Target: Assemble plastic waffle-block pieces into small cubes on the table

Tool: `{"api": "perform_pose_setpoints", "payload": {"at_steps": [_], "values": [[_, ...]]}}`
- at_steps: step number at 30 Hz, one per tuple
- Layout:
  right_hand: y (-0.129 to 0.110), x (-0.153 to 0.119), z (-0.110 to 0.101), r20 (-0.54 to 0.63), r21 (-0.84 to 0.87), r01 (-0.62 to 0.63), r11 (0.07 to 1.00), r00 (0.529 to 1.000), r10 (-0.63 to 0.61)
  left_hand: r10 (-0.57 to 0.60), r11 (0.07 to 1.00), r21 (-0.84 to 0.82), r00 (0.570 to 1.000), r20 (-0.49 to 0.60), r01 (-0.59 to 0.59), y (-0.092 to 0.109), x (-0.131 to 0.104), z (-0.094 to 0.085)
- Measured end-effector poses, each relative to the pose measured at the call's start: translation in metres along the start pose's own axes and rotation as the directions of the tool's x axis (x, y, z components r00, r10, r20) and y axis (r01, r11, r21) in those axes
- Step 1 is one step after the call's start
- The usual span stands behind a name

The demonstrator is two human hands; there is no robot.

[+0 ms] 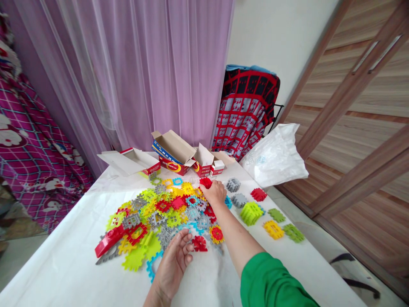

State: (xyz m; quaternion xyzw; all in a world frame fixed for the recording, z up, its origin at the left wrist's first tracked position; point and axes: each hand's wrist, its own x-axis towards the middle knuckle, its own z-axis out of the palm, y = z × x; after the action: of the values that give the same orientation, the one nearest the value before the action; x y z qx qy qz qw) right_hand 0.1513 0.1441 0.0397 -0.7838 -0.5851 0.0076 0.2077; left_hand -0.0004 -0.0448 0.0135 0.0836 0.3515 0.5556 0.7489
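My right hand (215, 193) reaches over the far side of a spread heap of plastic building pieces (174, 219). Its fingers are closed on a red building piece (205, 183). In front of the heap, my left hand (174, 265) is palm up with loosely bent fingers and holds nothing. Close to its fingertips lies a red flower-like piece (200, 244), and a blue square frame (154, 267) lies beside its thumb side. Sorted stacks stand to the right: grey (239, 200), lime green (251, 213), yellow (273, 229) and red (258, 194).
Opened cardboard boxes (174, 147) line the table's back edge, with a white-flapped box (140, 162) at their left. A white plastic bag (275, 155) sits at the back right corner. A red car-like piece (109, 241) lies at the heap's left. Wooden wardrobe doors (358, 128) stand beyond.
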Motion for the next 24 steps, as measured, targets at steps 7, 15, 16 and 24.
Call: {"api": "perform_pose_setpoints", "payload": {"at_steps": [7, 15, 16, 24], "values": [[-0.004, 0.001, -0.003, 0.017, 0.004, -0.012, 1.000, 1.000, 0.012, 0.004, 1.000, -0.005, 1.000, 0.006, -0.004, -0.001, 0.000, -0.001], [-0.005, -0.002, -0.005, 0.008, 0.001, -0.010, 1.000, 1.000, 0.010, 0.004, 1.000, -0.006, 1.000, 0.030, -0.003, -0.002, 0.002, -0.005], [-0.005, -0.002, -0.006, 0.006, 0.007, -0.012, 1.000, 1.000, 0.012, 0.005, 1.000, -0.005, 0.999, 0.032, -0.005, -0.003, 0.002, -0.005], [0.027, -0.037, -0.013, -0.312, 0.334, 0.220, 0.917, 0.943, -0.112, 0.010, 1.000, 0.001, 1.000, 0.012, -0.010, -0.003, 0.004, -0.007]]}}
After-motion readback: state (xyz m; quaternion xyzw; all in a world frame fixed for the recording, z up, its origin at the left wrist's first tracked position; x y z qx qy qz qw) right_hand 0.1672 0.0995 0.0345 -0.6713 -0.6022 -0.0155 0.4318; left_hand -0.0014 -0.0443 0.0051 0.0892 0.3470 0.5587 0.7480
